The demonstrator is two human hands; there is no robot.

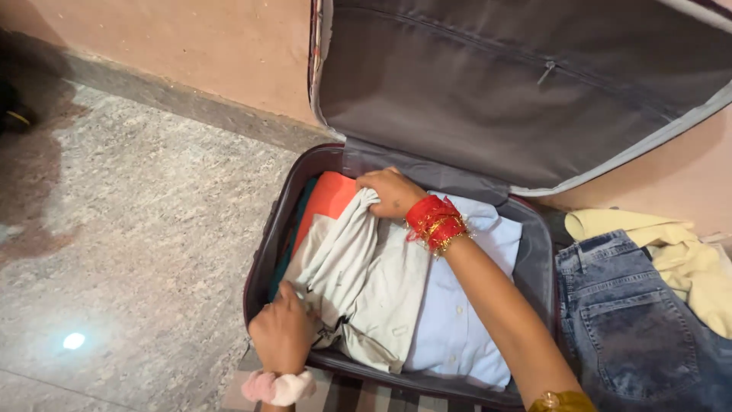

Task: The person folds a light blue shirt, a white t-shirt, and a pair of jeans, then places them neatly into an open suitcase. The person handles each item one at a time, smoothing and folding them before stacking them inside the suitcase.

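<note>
Speckled stone floor (137, 229) holds an open suitcase (534, 259) against a peach wall, where the right hand (390, 191) grips a folded grey-white shirt (366, 282) at its far end and the left hand (282, 332) clasps its near end.

1. Suitcase (263, 252) lies open on the floor (137, 229); its lid (496, 99) stands up behind, against the wall (191, 46).
2. Inside: folded garment (358, 282) on top, on the left; shirt (465, 320) to its right, partly under it.
3. Left hand (282, 336) on the garment's near edge; right hand (393, 191) at its far edge.
4. Jeans (633, 320) lie right of the suitcase, outside it; another cloth (686, 252) behind them.
</note>
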